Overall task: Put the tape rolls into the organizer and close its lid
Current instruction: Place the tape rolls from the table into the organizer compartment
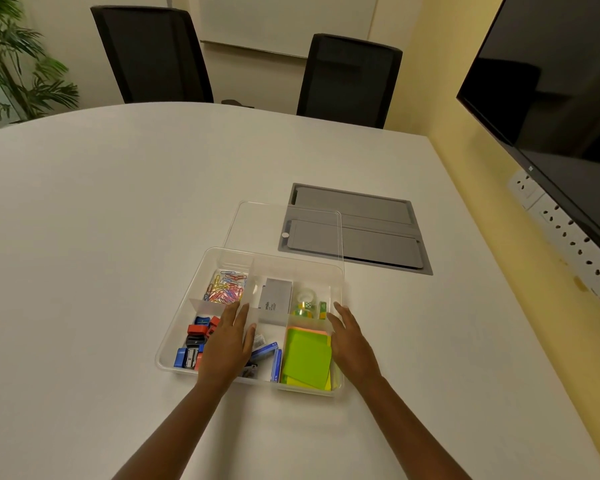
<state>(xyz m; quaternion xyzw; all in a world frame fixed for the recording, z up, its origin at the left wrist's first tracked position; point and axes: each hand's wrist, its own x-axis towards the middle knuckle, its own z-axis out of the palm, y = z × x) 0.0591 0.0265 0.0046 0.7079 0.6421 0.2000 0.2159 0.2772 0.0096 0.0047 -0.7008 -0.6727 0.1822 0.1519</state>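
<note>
White table [118, 237] with a grey recessed cable hatch [361, 230]; two black chairs [153, 53] behind; potted plant [11, 64] far left; wall-mounted screen [551, 98] above sockets [568, 233], right.

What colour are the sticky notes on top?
Bright green sticky notes, seen from the head camera.

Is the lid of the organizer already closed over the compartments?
No, the clear lid lies flat on the table behind the organizer, whose compartments are open to view.

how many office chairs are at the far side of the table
2: one black chair behind the table's far left edge, another toward the far right. Others may sit outside the view.
</note>
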